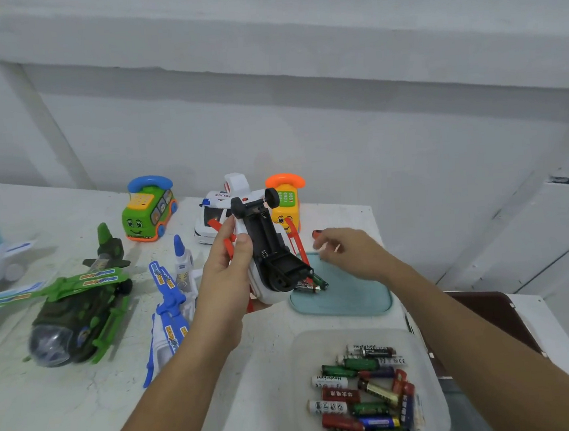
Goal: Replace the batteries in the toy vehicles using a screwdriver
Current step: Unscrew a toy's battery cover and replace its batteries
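Gripping a white toy vehicle [265,248] in curled left hand [226,278] fingers, thumb pressed on its side. Held above the table [52,407], black underside toward the camera, long axis running away, wheels at the far end. Right hand [348,254] fingertips bunched, blurred, over teal tray [352,298]; pinching or not, cannot tell.

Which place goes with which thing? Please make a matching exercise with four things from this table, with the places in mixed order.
Things:
1. white toy vehicle
2. spare batteries
3. green helicopter
4. teal tray

Places:
A. in the clear tub
B. on the table, at the left
C. gripped underside up by the left hand
D. on the table, near the right hand

Pairs: 1-C, 2-A, 3-B, 4-D
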`<state>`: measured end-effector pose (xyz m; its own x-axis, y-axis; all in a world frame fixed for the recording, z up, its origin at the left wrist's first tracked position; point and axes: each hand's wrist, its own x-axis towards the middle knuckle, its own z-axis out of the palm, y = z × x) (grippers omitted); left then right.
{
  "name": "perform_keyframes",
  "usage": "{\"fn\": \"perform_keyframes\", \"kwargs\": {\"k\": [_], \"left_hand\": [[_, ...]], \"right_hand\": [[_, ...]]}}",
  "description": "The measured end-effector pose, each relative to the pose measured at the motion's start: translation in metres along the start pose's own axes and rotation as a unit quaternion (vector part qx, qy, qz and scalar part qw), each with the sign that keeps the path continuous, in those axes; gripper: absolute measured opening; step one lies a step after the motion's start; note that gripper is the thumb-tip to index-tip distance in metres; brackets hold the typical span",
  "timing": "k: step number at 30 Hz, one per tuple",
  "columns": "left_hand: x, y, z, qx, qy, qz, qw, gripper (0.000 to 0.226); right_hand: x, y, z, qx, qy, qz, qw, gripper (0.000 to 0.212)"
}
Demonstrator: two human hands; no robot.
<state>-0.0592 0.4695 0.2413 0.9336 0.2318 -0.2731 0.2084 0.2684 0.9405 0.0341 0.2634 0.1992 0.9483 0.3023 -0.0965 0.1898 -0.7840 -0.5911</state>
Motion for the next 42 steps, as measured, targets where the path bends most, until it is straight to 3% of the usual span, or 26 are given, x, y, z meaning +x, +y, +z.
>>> {"fn": "perform_keyframes", "kwargs": {"k": [4, 9, 13, 15, 18, 20, 22, 29, 34, 42], "left_hand": [[-0.006, -0.001, 0.001, -0.001, 0.005, 0.005, 1.000, 0.032], [-0.013, -0.004, 0.004, -0.008, 0.004, 0.005, 1.000, 0.027], [-0.017, -0.008, 0.006, -0.002, -0.006, 0.009, 1.000, 0.027], [-0.019, -0.010, 0.008, -0.004, -0.010, 0.008, 1.000, 0.028], [-0.021, -0.013, 0.009, -0.004, -0.023, 0.011, 1.000, 0.033], [-0.023, -0.016, 0.011, -0.004, -0.030, 0.009, 0.999, 0.037], [-0.025, -0.018, 0.012, 0.000, -0.038, 0.006, 0.999, 0.038], [-0.028, -0.019, 0.020, 0.013, -0.041, -0.004, 0.999, 0.027], [-0.028, -0.019, 0.023, 0.009, -0.048, -0.010, 0.999, 0.027], [-0.031, -0.018, 0.025, -0.007, -0.050, -0.005, 0.999, 0.027]], "right_hand": [[-0.008, -0.010, 0.012, -0.014, -0.109, 0.034, 0.993, 0.026], [-0.012, -0.013, 0.021, -0.020, -0.059, 0.062, 0.996, 0.033], [-0.014, -0.015, 0.017, -0.007, -0.029, 0.072, 0.997, 0.020], [-0.014, -0.012, 0.008, 0.125, -0.015, 0.104, 0.986, 0.019], [-0.020, -0.016, -0.014, 0.383, 0.006, 0.156, 0.910, 0.014], [-0.028, -0.024, -0.031, 0.465, 0.026, 0.143, 0.874, 0.013], [-0.035, -0.033, -0.045, 0.493, 0.033, 0.111, 0.862, 0.015], [-0.060, -0.069, -0.070, 0.439, 0.071, 0.002, 0.896, 0.028], [-0.071, -0.085, -0.065, 0.371, 0.092, -0.067, 0.922, 0.017], [-0.071, -0.100, -0.037, 0.157, 0.157, -0.148, 0.964, 0.016]]}}
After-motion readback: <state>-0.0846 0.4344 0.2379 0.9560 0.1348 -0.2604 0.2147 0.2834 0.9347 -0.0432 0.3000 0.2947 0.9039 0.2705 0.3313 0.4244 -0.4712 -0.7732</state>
